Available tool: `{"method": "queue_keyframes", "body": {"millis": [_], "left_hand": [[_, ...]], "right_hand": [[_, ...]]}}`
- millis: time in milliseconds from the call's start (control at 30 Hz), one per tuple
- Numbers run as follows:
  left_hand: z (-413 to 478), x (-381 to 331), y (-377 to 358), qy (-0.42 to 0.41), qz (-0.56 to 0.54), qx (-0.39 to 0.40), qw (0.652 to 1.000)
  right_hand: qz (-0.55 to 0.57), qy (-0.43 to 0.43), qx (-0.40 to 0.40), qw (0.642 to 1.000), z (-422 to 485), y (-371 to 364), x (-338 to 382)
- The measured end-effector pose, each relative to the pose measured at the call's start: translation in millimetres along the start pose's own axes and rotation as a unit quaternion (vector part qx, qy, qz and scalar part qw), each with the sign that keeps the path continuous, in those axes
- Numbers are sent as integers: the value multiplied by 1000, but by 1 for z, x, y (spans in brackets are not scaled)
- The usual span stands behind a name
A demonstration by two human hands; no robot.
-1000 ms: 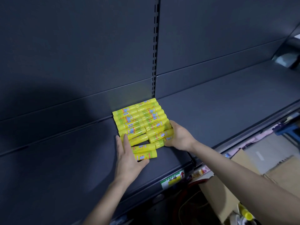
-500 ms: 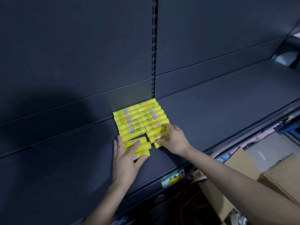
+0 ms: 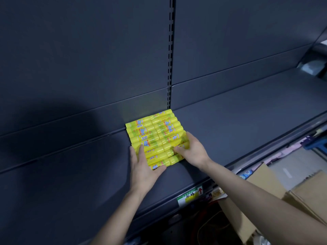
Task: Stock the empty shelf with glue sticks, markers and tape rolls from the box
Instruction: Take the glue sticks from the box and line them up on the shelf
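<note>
Several yellow glue sticks (image 3: 154, 133) lie flat in two side-by-side columns on the dark grey shelf (image 3: 238, 121), packed against the back panel. My left hand (image 3: 143, 167) presses with straight fingers against the left and front side of the nearest sticks. My right hand (image 3: 192, 149) lies over the right front corner of the block, fingers bent onto the sticks. The cardboard box (image 3: 261, 183) stands on the floor at the lower right; its contents are hidden.
A slotted upright (image 3: 170, 50) splits the back panel above the sticks. A green and white price label (image 3: 190, 196) sits on the shelf's front edge. Flat cardboard pieces (image 3: 309, 195) lie at the right. Bare shelf surface stretches left and right of the sticks.
The loose front sticks have been pushed back and together into the block. Both hands have moved inward against them.
</note>
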State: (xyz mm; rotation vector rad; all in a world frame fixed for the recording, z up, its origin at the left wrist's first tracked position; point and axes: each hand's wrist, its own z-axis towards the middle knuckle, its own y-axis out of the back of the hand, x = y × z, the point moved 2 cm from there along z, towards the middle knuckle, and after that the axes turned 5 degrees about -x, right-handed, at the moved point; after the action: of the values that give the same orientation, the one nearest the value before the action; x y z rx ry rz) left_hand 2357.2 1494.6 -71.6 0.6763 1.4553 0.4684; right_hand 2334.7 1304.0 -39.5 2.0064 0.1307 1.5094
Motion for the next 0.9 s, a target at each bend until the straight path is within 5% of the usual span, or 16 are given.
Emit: {"method": "queue_keyframes", "body": {"millis": [333,500,900], "left_hand": [[0,-5,-1,3,31,-3,1000],[-9,-27,11,-179,113,-56,976],[-76,-135,-27,-406,6,204,891]], "right_hand": [[26,-27,5,999,-5,11,9],[-128,24,-47,990,-21,37,17],[-157,-1,-118,981,-152,143,-31]]}}
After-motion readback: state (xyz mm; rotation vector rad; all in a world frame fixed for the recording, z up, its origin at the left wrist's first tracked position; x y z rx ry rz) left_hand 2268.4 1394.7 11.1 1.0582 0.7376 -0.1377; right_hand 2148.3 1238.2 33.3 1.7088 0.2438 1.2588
